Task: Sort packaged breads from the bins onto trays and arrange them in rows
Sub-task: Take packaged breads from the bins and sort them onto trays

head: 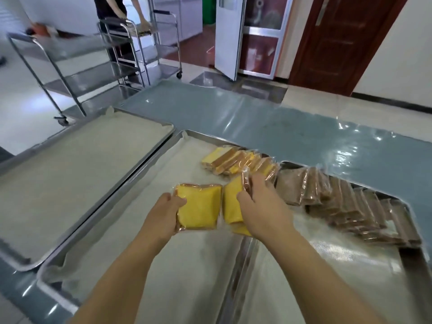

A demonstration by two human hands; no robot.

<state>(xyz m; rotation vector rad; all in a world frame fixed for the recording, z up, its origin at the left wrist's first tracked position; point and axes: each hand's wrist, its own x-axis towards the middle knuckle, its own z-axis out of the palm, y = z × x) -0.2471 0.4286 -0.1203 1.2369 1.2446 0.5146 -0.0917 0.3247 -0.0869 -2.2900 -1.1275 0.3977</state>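
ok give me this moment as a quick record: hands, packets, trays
left hand: holds a yellow bread packet flat over the middle tray
right hand: grips tilted yellow packets, count unclear
middle tray: paper-lined, yellow row at its far end
right tray: brown row leaning along its far side
left tray: paper-lined
background: another person at a steel cart

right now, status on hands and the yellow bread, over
Left hand holds yellow pack, flat. Right hand grips second pack, on edge. Both over middle tray, near yellow row. Brown row close on right.
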